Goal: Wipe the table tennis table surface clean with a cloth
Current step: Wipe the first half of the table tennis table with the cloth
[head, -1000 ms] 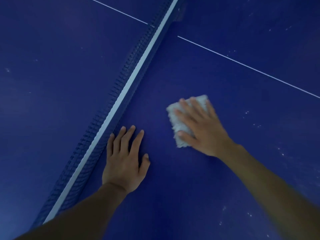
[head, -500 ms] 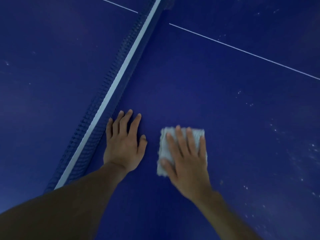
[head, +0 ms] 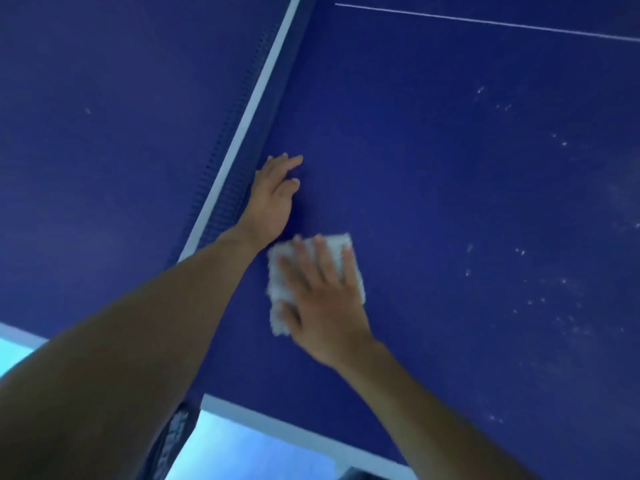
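right hand (head: 323, 306) flat on cloth (head: 346, 247), left hand (head: 273, 199) braced

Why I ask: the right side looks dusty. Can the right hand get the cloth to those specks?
Probably yes: the right hand presses the cloth on the table, only bare surface lies between it and the specks; the left hand rests by the net.

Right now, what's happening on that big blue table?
A person is wiping the table tennis table with a white cloth. The right hand presses flat on the cloth, with its fingers spread over it. The left hand rests on the table right beside the net. Little white specks dot the blue surface off to the right of the cloth, so that part looks not yet wiped.
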